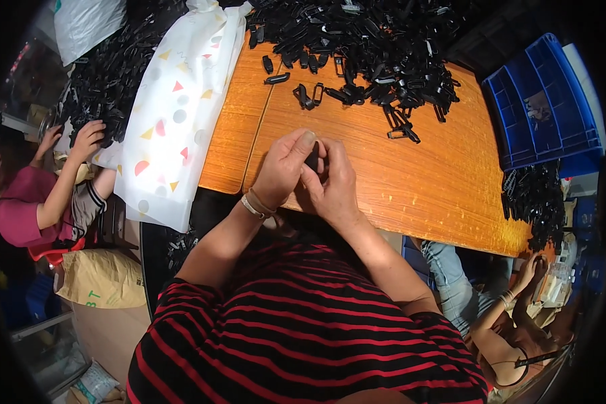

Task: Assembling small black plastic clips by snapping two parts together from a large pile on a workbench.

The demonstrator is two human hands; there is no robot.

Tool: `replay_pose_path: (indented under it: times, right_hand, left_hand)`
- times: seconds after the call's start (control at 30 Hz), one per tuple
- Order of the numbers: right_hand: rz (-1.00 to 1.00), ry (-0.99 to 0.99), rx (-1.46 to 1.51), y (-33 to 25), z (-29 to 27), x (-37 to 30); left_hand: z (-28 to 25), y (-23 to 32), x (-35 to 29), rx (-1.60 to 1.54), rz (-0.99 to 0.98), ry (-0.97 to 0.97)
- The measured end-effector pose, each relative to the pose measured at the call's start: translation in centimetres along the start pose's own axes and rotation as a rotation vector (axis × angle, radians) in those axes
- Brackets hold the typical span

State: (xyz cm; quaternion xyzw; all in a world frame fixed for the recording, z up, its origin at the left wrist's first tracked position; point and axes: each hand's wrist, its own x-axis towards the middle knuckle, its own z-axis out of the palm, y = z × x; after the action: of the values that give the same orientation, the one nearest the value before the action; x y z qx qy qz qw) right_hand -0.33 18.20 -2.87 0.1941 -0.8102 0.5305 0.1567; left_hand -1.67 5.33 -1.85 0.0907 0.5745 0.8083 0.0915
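Just over the near edge of the wooden table (370,161), my two hands are brought together. Between them shows a small dark piece (312,157), mostly covered by my fingers, so its exact kind cannot be told. My left hand (281,167), with bands on its wrist, is closed with its thumb pressed on the piece's upper side. Closed round it from the other side is my right hand (334,183). Beyond my hands, a few loose black plastic frames (308,96) and small black oblong pieces (277,79) lie on the wood.
A heap of black plastic parts (384,40) covers the table's far side. White patterned sheeting (175,114) drapes at left. Blue crates (545,101) stand at right above more black parts (535,202). Other people sit left (40,209) and lower right (498,343).
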Motion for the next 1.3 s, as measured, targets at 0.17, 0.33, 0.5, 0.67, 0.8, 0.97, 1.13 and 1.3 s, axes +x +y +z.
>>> replay_pose_path:
  times: [0.17, 0.33, 0.5, 0.67, 0.8, 0.97, 1.13, 1.3]
  right_hand:
    - [0.276, -0.387, 0.203, 0.1, -0.7, 2.7]
    - [-0.158, -0.285, -0.273, 3.7, -1.5, 8.6]
    - [-0.456, -0.369, -0.617, 6.4, 0.0, 12.9]
    - [-0.409, -0.475, -0.706, 6.7, -0.1, 14.0]
    - [-0.304, -0.472, -0.678, 6.5, -1.3, 13.4]
    - [-0.102, -0.555, -0.656, 4.9, -1.9, 14.4]
    - [-0.127, -0.411, -0.670, 4.7, 1.7, 14.3]
    - [-0.127, -0.480, -0.758, 6.1, 2.5, 14.1]
  left_hand:
    - [-4.0, 0.5, 0.7, 0.021, -0.119, 0.008]
    - [-7.0, 3.3, 5.2, 0.261, -0.178, 0.349]
    - [-9.1, 1.9, 9.4, 1.156, 0.184, 0.419]
    - [-9.2, 1.4, 10.5, 1.433, 0.071, 0.436]
    - [-8.5, 1.5, 9.6, 1.437, 0.080, 0.263]
    - [-10.1, 1.9, 10.4, 1.187, 0.293, 0.304]
    - [-11.7, 2.7, 13.8, 1.318, 0.024, 0.619]
    - [-10.3, 3.7, 15.4, 1.419, -0.239, 0.525]
